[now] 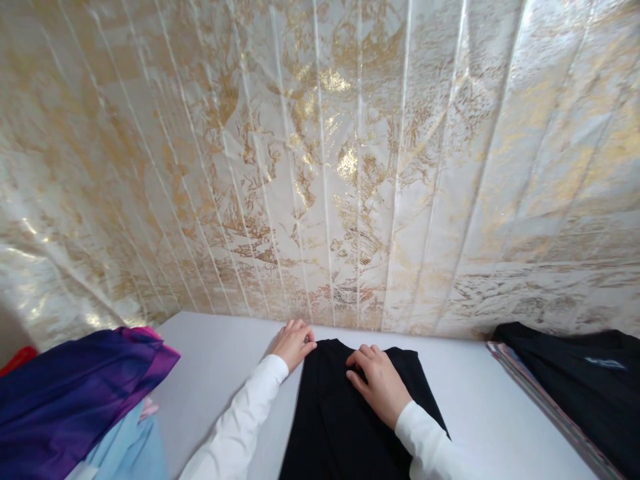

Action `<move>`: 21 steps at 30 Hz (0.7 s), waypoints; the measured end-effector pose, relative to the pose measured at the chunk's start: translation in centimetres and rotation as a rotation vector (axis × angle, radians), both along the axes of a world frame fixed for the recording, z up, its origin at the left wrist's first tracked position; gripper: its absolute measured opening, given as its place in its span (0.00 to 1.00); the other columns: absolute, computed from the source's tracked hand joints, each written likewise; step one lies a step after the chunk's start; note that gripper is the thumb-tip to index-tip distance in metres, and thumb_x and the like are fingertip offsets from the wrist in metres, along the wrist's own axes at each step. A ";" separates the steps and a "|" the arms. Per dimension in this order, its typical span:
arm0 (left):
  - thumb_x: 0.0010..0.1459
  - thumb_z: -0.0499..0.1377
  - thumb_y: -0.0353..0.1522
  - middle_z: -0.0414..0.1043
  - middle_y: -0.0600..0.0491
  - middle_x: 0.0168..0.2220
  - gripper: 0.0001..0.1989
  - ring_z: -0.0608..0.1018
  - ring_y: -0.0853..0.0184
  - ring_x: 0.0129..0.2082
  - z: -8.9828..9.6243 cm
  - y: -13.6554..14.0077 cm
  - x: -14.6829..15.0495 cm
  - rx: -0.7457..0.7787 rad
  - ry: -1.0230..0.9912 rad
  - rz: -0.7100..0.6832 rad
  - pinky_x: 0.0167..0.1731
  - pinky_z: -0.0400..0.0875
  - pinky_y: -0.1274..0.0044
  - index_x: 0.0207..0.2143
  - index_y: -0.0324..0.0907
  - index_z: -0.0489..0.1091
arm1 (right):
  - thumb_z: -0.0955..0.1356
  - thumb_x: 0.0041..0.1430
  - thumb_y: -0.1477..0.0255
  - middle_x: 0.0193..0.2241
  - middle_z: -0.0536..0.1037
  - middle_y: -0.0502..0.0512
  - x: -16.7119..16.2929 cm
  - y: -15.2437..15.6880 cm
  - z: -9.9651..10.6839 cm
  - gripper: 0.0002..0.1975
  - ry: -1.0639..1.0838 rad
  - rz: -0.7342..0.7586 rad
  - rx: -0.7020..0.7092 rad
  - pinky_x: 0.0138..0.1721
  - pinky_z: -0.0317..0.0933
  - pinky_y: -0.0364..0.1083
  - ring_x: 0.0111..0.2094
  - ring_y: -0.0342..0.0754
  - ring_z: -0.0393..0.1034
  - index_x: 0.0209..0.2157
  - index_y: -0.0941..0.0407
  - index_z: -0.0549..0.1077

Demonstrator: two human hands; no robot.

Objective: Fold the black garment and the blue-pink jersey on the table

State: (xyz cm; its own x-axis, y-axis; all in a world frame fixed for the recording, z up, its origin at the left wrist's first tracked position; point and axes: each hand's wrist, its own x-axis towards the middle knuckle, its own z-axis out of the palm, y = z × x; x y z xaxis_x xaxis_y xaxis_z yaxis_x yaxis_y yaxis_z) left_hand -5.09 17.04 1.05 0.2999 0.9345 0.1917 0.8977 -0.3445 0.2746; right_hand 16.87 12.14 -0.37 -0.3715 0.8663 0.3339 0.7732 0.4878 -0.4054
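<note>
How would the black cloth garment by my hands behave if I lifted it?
The black cloth garment would likely droop, as it lies thin with soft fold lines. It seems fairly light, showing little thickness. Rolling looks unlikely: it lies flat on the white tabletop.

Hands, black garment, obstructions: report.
Left hand at top corner of black garment; right hand over it. Garment on white table. Purple clothing left, clothing stack right, both apart.

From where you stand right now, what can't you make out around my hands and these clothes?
All in the head view:
Black garment: lower end cut off by the bottom edge.
Right hand: grip hidden by the back of the hand.
Print on the dark clothing: too small to read.
Purple cloth: cut off by the left edge.
</note>
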 end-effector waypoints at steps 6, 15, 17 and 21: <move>0.57 0.58 0.28 0.65 0.53 0.37 0.03 0.66 0.61 0.43 0.5 -0.1 0.3 0.050 -0.016 0.037 0.45 0.60 0.71 0.29 0.43 0.67 | 0.67 0.55 0.77 0.31 0.72 0.52 0.0 0.0 -0.3 0.03 0.011 -0.017 0.004 0.39 0.57 0.49 0.37 0.52 0.63 0.29 0.55 0.71; 0.54 0.61 0.29 0.67 0.56 0.41 0.09 0.67 0.63 0.45 1.4 -1.3 2.1 0.019 -0.106 -0.106 0.46 0.60 0.73 0.38 0.49 0.72 | 0.67 0.54 0.79 0.30 0.72 0.52 0.0 0.1 -0.6 0.05 0.031 -0.018 0.030 0.38 0.57 0.48 0.36 0.51 0.62 0.28 0.55 0.70; 0.53 0.62 0.29 0.68 0.55 0.40 0.06 0.67 0.62 0.45 1.1 -1.4 2.6 0.005 -0.110 -0.122 0.46 0.60 0.71 0.34 0.48 0.73 | 0.67 0.54 0.78 0.31 0.72 0.51 0.1 0.1 -0.7 0.05 0.037 -0.018 0.037 0.38 0.56 0.48 0.36 0.51 0.62 0.28 0.54 0.70; 0.53 0.62 0.28 0.68 0.56 0.38 0.04 0.67 0.62 0.44 0.8 -1.5 3.3 0.009 -0.127 -0.125 0.45 0.58 0.71 0.29 0.46 0.73 | 0.67 0.54 0.78 0.31 0.72 0.51 0.2 0.0 -0.8 0.04 0.029 -0.018 0.042 0.38 0.56 0.48 0.36 0.51 0.62 0.28 0.54 0.69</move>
